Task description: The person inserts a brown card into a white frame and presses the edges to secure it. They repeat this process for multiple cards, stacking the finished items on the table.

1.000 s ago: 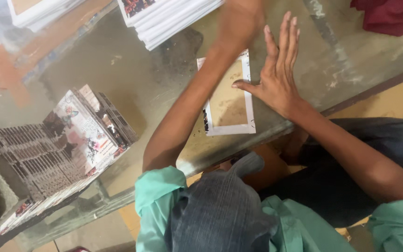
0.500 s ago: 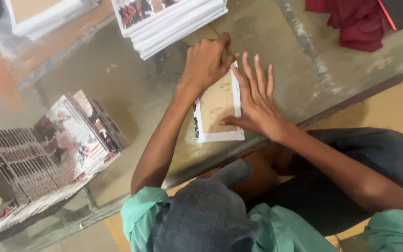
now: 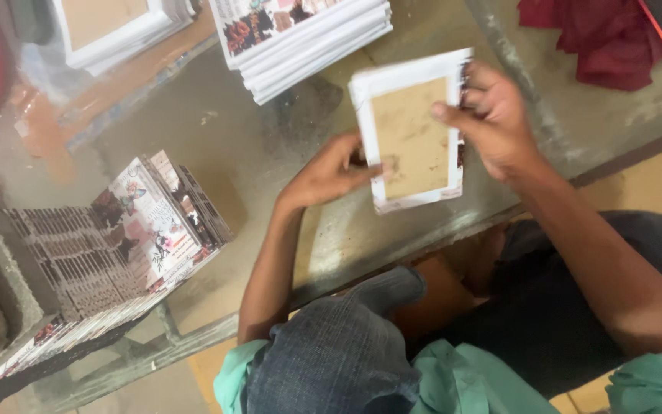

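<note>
Both my hands hold a small flat book cover (image 3: 411, 138), brown in the middle with a white border, lifted a little above the glass tabletop (image 3: 254, 146). My left hand (image 3: 331, 172) grips its left edge with the thumb on the brown face. My right hand (image 3: 492, 123) grips its right edge with the fingers curled over it.
A stack of white-edged printed covers (image 3: 300, 34) lies at the far centre. More covers (image 3: 116, 23) lie far left. A fanned pile of printed booklets (image 3: 116, 238) rests on a rack at the left. Dark red cloth (image 3: 591, 38) lies far right. My knees (image 3: 346, 345) are under the table edge.
The cover lay flat on the glass under my pressing hands. Now both hands have picked it up and hold it tilted above the table.
</note>
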